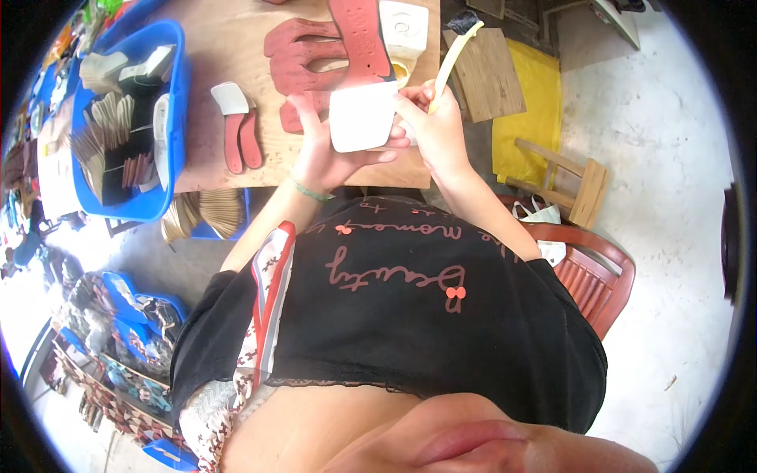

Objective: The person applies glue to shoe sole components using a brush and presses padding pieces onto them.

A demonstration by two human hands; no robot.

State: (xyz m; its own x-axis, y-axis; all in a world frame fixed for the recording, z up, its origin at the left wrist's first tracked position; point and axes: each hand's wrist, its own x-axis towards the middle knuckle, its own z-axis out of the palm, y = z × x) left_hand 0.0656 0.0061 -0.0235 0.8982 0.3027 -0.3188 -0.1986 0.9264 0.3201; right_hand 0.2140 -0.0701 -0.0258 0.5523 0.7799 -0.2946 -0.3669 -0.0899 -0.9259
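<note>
In my left hand [331, 150] is a long red insole-like piece [359, 35] with a broad white end [363, 118]. My thumb is at its left edge and my fingers lie beneath it. My right hand [438, 130] grips the yellow handle of a brush [453, 59], whose dark head points up and away from me. Some right fingers are close to the right edge of the white end; whether they touch it, I cannot tell. Several similar red pieces [303, 63] lie spread on the wooden table [213, 47] just beyond my hands.
Two red pieces, with a white end showing [231, 98], lie to the left. A blue basket [177, 118] of stacked pieces stands at the table's left side. Beyond my hands sits a white container [408, 31]. On the right are a wooden stool [587, 193] and a reddish chair [623, 268].
</note>
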